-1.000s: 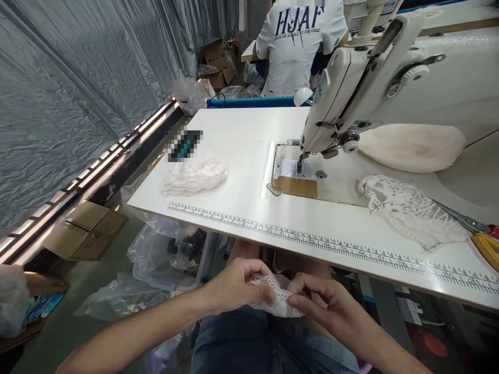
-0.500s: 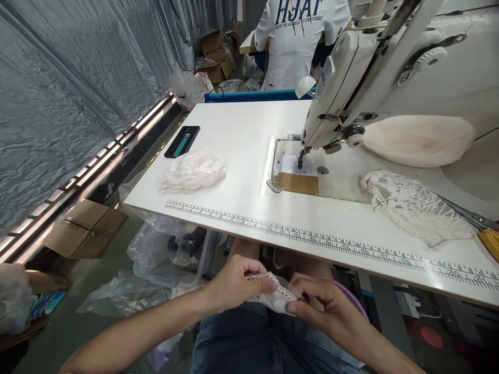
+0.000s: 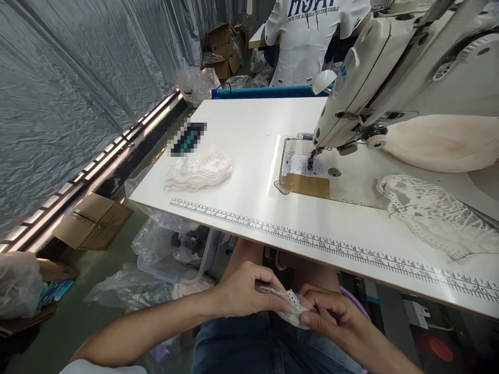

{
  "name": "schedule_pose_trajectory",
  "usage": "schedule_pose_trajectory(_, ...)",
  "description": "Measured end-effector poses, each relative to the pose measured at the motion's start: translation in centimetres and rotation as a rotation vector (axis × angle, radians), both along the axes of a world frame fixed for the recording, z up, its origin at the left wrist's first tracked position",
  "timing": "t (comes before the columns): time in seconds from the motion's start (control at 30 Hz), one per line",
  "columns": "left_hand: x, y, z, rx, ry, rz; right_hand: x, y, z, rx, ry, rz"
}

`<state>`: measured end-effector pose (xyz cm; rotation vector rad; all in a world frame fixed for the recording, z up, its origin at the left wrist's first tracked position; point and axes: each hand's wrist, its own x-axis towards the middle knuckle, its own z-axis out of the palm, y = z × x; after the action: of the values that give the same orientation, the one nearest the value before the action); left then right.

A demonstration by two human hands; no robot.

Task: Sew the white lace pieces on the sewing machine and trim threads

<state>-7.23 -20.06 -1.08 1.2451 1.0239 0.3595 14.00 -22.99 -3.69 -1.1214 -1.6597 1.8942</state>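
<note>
Over my lap, a small piece of white lace (image 3: 293,306) is stretched between both hands, below the front edge of the table. My left hand (image 3: 251,291) pinches it between thumb and fingers on one side. At its other end my right hand (image 3: 331,314) grips it with thumb and forefinger. Part of the lace is hidden by the fingers. On the table's left lies a stack of white lace pieces (image 3: 199,170). Another white lace piece with loose threads (image 3: 436,213) rests at the right, beside the sewing machine (image 3: 358,88).
The white table (image 3: 249,135) has a printed ruler along its front edge. A blurred-out dark object (image 3: 188,139) lies behind the lace stack. Under the left side stands a clear plastic bin (image 3: 205,259); a cardboard box (image 3: 93,221) is on the floor. A person in a white shirt (image 3: 307,47) sits beyond.
The view has shifted slightly, so the table's things sit differently in the picture. Both hands still hold the lace, now folded more narrowly between the fingers.
</note>
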Motion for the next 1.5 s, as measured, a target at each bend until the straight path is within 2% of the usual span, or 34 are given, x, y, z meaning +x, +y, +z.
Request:
schedule_pose_trajectory(0.27, 0.1, 0.0, 0.0, -0.015, 0.028, 0.054, -0.1, -0.2, -0.4, 0.026, -0.046, -0.008)
schedule_pose_trajectory(0.43, -0.1, 0.2, -0.6, -0.253, -0.107, 0.167, 0.1, -0.1, -0.1, 0.040, -0.045, -0.005)
schedule_pose_trajectory(0.5, -0.2, 0.2, -0.9, -0.364, -0.151, 0.188, 0.2, 0.0, 0.2, 0.052, -0.045, 0.012)
schedule_pose_trajectory(0.57, -0.3, 0.1, -1.0, -0.410, -0.159, 0.194, 0.3, -0.1, 0.4, 0.057, -0.057, 0.026)
schedule_pose_trajectory(0.63, -0.2, 0.0, -0.9, -0.381, -0.134, 0.174, 0.3, -0.1, 0.5, 0.046, -0.059, 0.035)
schedule_pose_trajectory(0.73, 0.1, -0.1, -0.6, -0.215, -0.058, 0.066, 0.1, -0.3, 0.5, 0.026, -0.031, 0.032)
schedule_pose_trajectory(0.83, 0.4, -0.1, -0.2, -0.052, 0.009, -0.045, -0.5, -0.2, 0.4, 0.011, -0.028, -0.020)
schedule_pose_trajectory(0.93, 0.4, -0.1, 0.0, 0.022, 0.049, -0.090, -1.0, -0.1, 0.4, 0.054, -0.082, -0.063)
schedule_pose_trajectory(1.07, 0.3, -0.2, 0.0, 0.043, 0.108, -0.102, -1.1, 0.0, 0.4, 0.164, -0.174, -0.082)
schedule_pose_trajectory(1.23, 0.5, -0.1, -0.1, 0.076, 0.123, -0.104, -1.1, 0.0, 0.4, 0.126, -0.165, -0.047)
schedule_pose_trajectory(1.5, 0.3, -0.1, -0.6, -0.089, 0.034, -0.033, -1.0, 0.0, -0.1, 0.146, -0.118, -0.083)
